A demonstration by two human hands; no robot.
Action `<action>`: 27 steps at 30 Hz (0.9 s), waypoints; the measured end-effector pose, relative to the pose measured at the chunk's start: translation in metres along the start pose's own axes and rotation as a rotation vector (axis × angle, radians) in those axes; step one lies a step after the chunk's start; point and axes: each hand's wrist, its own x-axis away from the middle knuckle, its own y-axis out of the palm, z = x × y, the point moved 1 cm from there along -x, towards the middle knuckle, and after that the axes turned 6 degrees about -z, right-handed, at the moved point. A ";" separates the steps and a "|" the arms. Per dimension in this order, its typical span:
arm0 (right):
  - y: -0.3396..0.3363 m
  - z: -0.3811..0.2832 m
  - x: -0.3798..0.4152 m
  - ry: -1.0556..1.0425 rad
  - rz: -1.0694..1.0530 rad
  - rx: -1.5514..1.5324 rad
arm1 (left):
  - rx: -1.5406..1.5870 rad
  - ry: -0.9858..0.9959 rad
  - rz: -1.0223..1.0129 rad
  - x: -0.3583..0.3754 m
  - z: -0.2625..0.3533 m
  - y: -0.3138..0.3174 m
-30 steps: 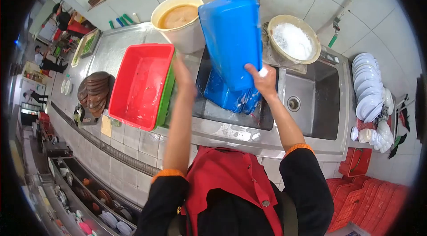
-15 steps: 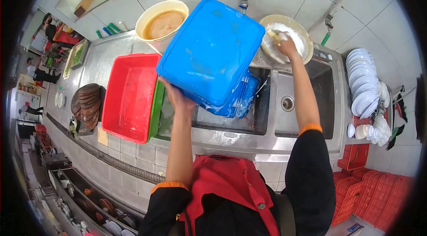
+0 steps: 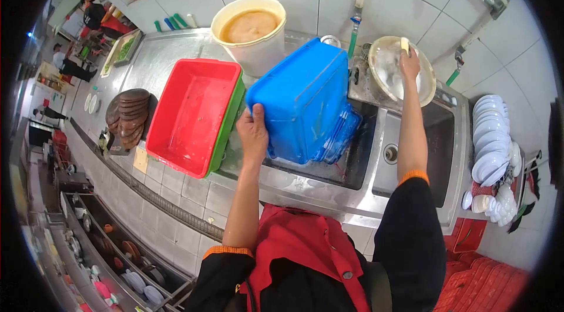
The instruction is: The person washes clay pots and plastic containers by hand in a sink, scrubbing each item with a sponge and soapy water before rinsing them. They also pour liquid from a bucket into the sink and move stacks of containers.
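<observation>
My left hand [image 3: 252, 130] grips the near edge of a blue plastic tub [image 3: 302, 97], held upside down and tilted over the left sink basin [image 3: 346, 162]. More wet blue tubs [image 3: 338, 138] lie under it in that basin. My right hand [image 3: 409, 62] reaches out to a round beige basin [image 3: 390, 80] at the back of the counter, with a small pale scrub pad [image 3: 404, 45] held in its fingers.
A red tub [image 3: 194, 112] nested in a green one [image 3: 226, 121] stands left of the sink. A cream bucket of brown liquid [image 3: 249, 27] sits behind. The right sink basin [image 3: 437, 141] has a drain. Stacked white plates [image 3: 490, 136] at right, brown dishes [image 3: 126, 118] at left.
The blue tub has come down and turned, from raised flat to tilted over the sink. My right hand stays at the beige basin, lifted a little toward its far rim.
</observation>
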 end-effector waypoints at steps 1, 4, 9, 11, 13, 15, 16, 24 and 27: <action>-0.005 -0.017 0.016 -0.062 0.026 -0.181 | -0.155 0.041 -0.042 -0.003 -0.002 0.004; -0.005 -0.108 0.111 -0.380 -0.264 -0.405 | -0.355 0.137 -0.118 -0.014 -0.001 0.032; 0.012 -0.172 0.171 -0.754 -0.357 -0.411 | -0.416 0.219 -0.144 -0.024 0.004 0.054; 0.027 -0.168 0.152 -0.863 -0.188 -0.542 | -0.376 0.214 -0.168 -0.013 0.010 0.050; 0.044 -0.155 0.123 -0.741 -0.198 -0.463 | -0.271 0.276 -0.083 -0.007 0.017 0.045; 0.056 -0.143 0.105 -0.615 -0.209 -0.382 | -0.179 0.209 -0.095 -0.005 0.024 0.035; 0.060 -0.134 0.099 -0.337 -0.244 -0.431 | -0.084 0.134 -0.105 -0.004 0.025 0.029; 0.061 -0.136 0.236 -0.061 -0.073 -0.518 | 0.418 -0.025 0.234 -0.019 -0.008 0.023; 0.056 -0.144 0.293 0.211 0.000 -1.065 | 0.549 -0.149 0.212 -0.010 -0.035 0.031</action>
